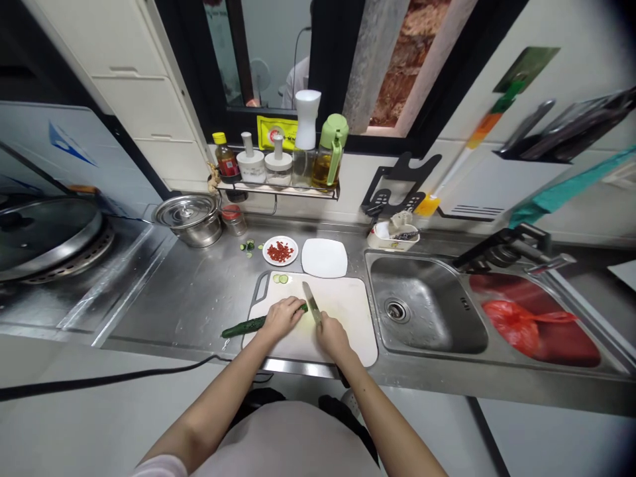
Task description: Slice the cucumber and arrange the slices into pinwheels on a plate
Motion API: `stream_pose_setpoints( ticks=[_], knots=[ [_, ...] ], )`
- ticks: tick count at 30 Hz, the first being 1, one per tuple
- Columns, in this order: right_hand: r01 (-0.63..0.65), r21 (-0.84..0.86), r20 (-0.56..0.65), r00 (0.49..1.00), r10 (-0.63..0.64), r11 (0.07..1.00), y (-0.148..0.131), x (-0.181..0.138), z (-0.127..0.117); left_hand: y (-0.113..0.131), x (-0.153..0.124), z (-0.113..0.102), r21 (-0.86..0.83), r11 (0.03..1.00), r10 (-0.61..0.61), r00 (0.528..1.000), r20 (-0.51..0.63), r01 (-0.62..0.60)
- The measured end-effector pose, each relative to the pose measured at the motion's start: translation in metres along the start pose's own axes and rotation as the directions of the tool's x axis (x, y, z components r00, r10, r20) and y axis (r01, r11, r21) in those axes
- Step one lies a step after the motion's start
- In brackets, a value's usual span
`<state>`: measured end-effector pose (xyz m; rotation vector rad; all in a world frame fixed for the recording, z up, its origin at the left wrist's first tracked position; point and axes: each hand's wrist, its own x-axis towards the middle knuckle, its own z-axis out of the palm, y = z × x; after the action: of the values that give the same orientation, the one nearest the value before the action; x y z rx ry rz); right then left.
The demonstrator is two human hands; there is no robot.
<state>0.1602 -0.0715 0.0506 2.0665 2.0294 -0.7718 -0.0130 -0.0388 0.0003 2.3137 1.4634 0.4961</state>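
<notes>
The cucumber [243,327] lies across the left edge of the board [358,331], gripped from above by the left hand [282,317]; the right hand [332,336] grips the knife [311,302]. It looks light, firm and probably slippery-skinned, best pinned well behind the blade.

Beyond the left grip [282,319], cucumber slices [283,279] lie on the cutting board [350,311]; right of the right grip [332,336] sits a sink [430,305].

We can read no words or numbers. On the far shelf [298,191], we see a yellow packet [266,126] with a red emblem and a bottle [226,159] with a red label, both illegible. At left, a pale panel [30,129] bears a blue mark [68,146].
</notes>
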Motion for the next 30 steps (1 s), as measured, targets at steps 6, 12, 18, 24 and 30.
stream_pose_setpoints(
  ticks=[6,12,18,24,30],
  knots=[
    [0.004,-0.123,-0.036,0.999,-0.008,0.992,0.008,-0.006,-0.011,0.0,-0.011,0.002,0.023,1.0,0.004,1.0,-0.025,-0.004],
    [0.036,-0.254,-0.09,0.994,-0.061,0.966,0.016,-0.009,-0.011,0.001,-0.019,0.004,0.034,0.999,0.02,0.997,-0.07,-0.017],
    [0.063,-0.293,-0.153,0.982,-0.112,0.954,0.021,-0.009,-0.009,0.011,-0.011,-0.016,-0.058,0.993,-0.116,0.945,-0.305,0.103],
    [0.116,-0.323,-0.191,0.964,-0.185,0.939,0.021,-0.009,-0.011,0.025,0.021,-0.044,-0.112,0.994,-0.006,0.996,-0.094,-0.004],
    [0.193,-0.352,-0.211,0.937,-0.278,0.916,0.022,-0.014,-0.015,0.028,0.041,-0.041,-0.111,0.994,0.005,0.987,0.16,0.013]
  ],
)
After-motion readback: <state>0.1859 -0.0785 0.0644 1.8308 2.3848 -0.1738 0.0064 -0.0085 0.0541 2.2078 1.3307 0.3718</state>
